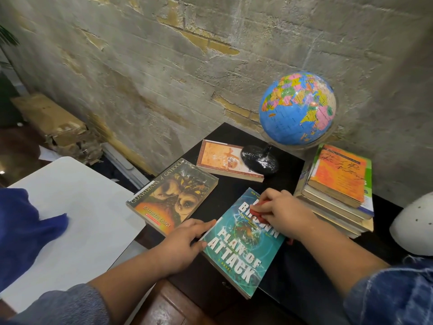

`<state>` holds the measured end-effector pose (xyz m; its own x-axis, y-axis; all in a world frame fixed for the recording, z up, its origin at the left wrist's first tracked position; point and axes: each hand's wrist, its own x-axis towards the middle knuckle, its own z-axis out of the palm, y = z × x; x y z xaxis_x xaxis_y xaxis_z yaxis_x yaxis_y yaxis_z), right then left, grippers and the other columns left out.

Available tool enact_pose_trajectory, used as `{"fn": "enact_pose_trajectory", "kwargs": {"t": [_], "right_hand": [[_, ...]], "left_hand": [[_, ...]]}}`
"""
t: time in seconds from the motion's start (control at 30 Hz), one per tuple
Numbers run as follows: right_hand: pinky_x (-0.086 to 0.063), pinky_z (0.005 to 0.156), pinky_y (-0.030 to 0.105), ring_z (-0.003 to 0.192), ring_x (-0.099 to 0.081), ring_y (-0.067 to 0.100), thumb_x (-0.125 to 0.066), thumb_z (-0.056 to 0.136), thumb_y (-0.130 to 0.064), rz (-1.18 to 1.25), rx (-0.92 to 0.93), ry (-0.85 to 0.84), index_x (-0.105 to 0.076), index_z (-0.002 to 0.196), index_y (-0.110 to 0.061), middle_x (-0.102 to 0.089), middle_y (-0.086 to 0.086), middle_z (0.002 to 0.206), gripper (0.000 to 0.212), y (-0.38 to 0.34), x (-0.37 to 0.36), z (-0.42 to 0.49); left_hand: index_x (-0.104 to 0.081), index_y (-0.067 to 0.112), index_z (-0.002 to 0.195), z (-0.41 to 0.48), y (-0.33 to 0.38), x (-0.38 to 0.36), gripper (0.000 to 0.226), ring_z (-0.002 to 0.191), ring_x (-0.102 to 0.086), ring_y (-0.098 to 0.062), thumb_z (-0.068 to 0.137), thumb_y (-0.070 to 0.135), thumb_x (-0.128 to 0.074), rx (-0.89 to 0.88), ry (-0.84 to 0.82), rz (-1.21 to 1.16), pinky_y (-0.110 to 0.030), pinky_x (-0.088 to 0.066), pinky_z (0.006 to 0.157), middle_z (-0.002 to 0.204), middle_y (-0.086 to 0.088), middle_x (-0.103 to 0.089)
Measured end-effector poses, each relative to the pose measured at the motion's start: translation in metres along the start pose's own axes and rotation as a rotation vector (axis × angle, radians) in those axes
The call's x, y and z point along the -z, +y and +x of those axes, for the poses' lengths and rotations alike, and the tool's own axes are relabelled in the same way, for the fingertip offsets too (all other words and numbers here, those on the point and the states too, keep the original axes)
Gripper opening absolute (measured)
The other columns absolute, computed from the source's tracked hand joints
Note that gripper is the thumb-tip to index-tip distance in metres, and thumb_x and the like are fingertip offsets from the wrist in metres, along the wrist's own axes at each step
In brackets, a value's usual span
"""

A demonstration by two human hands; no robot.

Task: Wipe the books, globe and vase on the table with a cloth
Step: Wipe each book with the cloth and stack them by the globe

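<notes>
Your right hand (278,213), fingers curled round the red cloth (258,206), presses it onto the teal book (236,261) on the worktop (230,191). Your left hand (187,241) lies flat, fingers straight, on the book's left edge; the globe (297,109) stands beyond.

On the dark table (234,134), a teal paperback (241,240) lies face up and askew at six o'clock, with a red cloth (260,205) bunched on its upper cover. An owl-covered paperback (173,193) lies flat at nine. An orange book (222,160) at twelve meets the black foot of the blue globe (297,109). Stacked books (337,184) sit at three, and a white rounded vase (414,226) at four.
</notes>
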<state>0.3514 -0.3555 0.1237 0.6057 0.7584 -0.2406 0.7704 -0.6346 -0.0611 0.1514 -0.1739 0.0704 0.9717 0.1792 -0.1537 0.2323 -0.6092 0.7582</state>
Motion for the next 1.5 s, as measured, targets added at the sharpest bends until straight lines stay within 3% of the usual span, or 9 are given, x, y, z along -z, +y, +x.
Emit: {"fn": "enact_pose_trajectory", "kwargs": {"t": [0.23, 0.37, 0.5, 0.6, 0.73, 0.87, 1.0, 1.17, 1.5], "right_hand": [[-0.042, 0.085, 0.026, 0.103, -0.04, 0.012, -0.05, 0.096, -0.039, 0.01, 0.004, 0.019, -0.054, 0.126, -0.051, -0.041, -0.02, 0.121, 0.033, 0.001, -0.01, -0.02], [-0.044, 0.083, 0.025, 0.104, -0.042, 0.014, -0.045, 0.098, -0.043, 0.027, -0.166, 0.129, -0.058, 0.126, -0.043, -0.042, -0.016, 0.114, 0.031, -0.002, -0.015, -0.027], [-0.041, 0.093, 0.024, 0.116, -0.04, 0.014, -0.042, 0.098, -0.046, 0.046, -0.12, 0.113, -0.052, 0.131, -0.045, -0.041, -0.015, 0.12, 0.035, -0.011, -0.027, -0.041], [-0.046, 0.087, 0.027, 0.113, -0.044, 0.015, -0.042, 0.098, -0.043, 0.067, -0.255, 0.172, -0.052, 0.133, -0.042, -0.041, -0.011, 0.117, 0.037, -0.012, -0.024, -0.047], [-0.047, 0.085, 0.025, 0.111, -0.042, 0.011, -0.042, 0.097, -0.046, 0.064, -0.166, 0.156, -0.049, 0.134, -0.043, -0.039, -0.013, 0.114, 0.038, -0.028, -0.033, -0.057], [-0.049, 0.082, 0.026, 0.109, -0.046, 0.012, -0.042, 0.097, -0.045, 0.086, -0.284, 0.195, -0.051, 0.132, -0.041, -0.04, -0.011, 0.114, 0.036, -0.026, -0.028, -0.058], [-0.047, 0.085, 0.028, 0.116, -0.043, 0.014, -0.042, 0.097, -0.042, 0.088, -0.151, 0.18, -0.047, 0.128, -0.041, -0.042, -0.011, 0.12, 0.031, -0.037, -0.032, -0.06], [-0.048, 0.081, 0.029, 0.109, -0.046, 0.016, -0.046, 0.097, -0.04, 0.09, -0.225, 0.207, -0.059, 0.12, -0.039, -0.043, -0.01, 0.109, 0.027, -0.03, -0.025, -0.049], [-0.039, 0.094, 0.024, 0.114, -0.04, 0.013, -0.049, 0.096, -0.04, 0.102, -0.075, 0.144, -0.057, 0.127, -0.044, -0.045, -0.015, 0.115, 0.032, -0.027, -0.02, -0.034]], "left_hand": [[-0.034, 0.034, 0.143, -0.001, 0.0, 0.0, 0.053, 0.117, -0.041, 0.0, 0.096, 0.019, -0.052, -0.004, 0.002, -0.005, -0.004, -0.026, 0.093, 0.127, 0.012, -0.042], [-0.034, 0.036, 0.143, -0.001, 0.0, 0.001, 0.053, 0.114, -0.042, 0.0, 0.096, 0.02, -0.052, -0.001, 0.004, -0.018, 0.002, -0.026, 0.087, 0.125, 0.013, -0.042], [-0.034, 0.037, 0.143, -0.003, 0.003, 0.001, 0.052, 0.116, -0.041, 0.0, 0.096, 0.02, -0.051, 0.007, 0.007, -0.036, -0.005, -0.028, 0.093, 0.127, 0.014, -0.042], [-0.034, 0.035, 0.143, -0.003, 0.004, 0.001, 0.052, 0.116, -0.041, -0.001, 0.096, 0.019, -0.051, 0.005, 0.011, -0.031, -0.01, -0.029, 0.097, 0.127, 0.013, -0.042], [-0.035, 0.034, 0.143, -0.003, 0.002, 0.001, 0.052, 0.116, -0.041, -0.001, 0.096, 0.019, -0.052, 0.006, 0.004, -0.038, -0.011, -0.03, 0.098, 0.126, 0.013, -0.042], [-0.035, 0.035, 0.143, -0.002, 0.0, 0.001, 0.053, 0.116, -0.042, -0.002, 0.096, 0.019, -0.052, 0.006, -0.004, -0.034, -0.014, -0.032, 0.101, 0.126, 0.014, -0.042], [-0.035, 0.036, 0.142, -0.002, 0.0, 0.001, 0.052, 0.115, -0.042, 0.0, 0.096, 0.019, -0.052, 0.002, 0.0, -0.037, -0.007, -0.03, 0.097, 0.126, 0.014, -0.043], [-0.034, 0.036, 0.142, -0.001, 0.0, 0.001, 0.053, 0.113, -0.041, 0.001, 0.096, 0.019, -0.053, -0.004, 0.011, -0.019, 0.01, -0.022, 0.08, 0.126, 0.012, -0.043], [-0.032, 0.037, 0.144, -0.002, 0.003, 0.003, 0.053, 0.114, -0.038, 0.002, 0.097, 0.022, -0.051, -0.007, -0.016, 0.019, -0.004, -0.025, 0.091, 0.126, 0.015, -0.04]]}}
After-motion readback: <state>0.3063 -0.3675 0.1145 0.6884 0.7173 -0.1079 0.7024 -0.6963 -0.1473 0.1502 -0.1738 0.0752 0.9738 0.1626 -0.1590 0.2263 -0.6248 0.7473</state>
